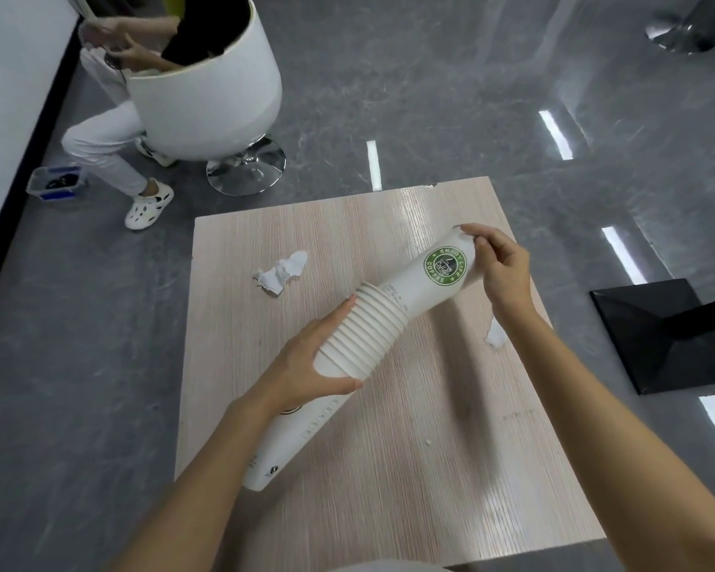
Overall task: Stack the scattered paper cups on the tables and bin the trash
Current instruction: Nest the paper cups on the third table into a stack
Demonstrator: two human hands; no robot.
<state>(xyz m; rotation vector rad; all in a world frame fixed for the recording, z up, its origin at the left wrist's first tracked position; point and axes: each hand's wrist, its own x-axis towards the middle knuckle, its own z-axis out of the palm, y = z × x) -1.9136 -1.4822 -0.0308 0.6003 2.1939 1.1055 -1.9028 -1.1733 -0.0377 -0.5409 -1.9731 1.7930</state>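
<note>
A long stack of white paper cups (364,332) lies tilted above the light wooden table (409,468), its rims bunched in the middle. My left hand (314,361) grips the stack around those rims. The far cup (434,278) carries a green round coffee logo, and my right hand (500,266) holds its far end with curled fingers. A crumpled white tissue (283,273) lies on the table's far left part. Another small white scrap (495,336) lies by the right edge, partly hidden behind my right forearm.
A person in white trousers sits in a white tub chair (207,97) on a chrome base at the far left. A small blue-and-clear box (54,182) stands on the grey floor by the wall. A black table base (673,332) stands to the right.
</note>
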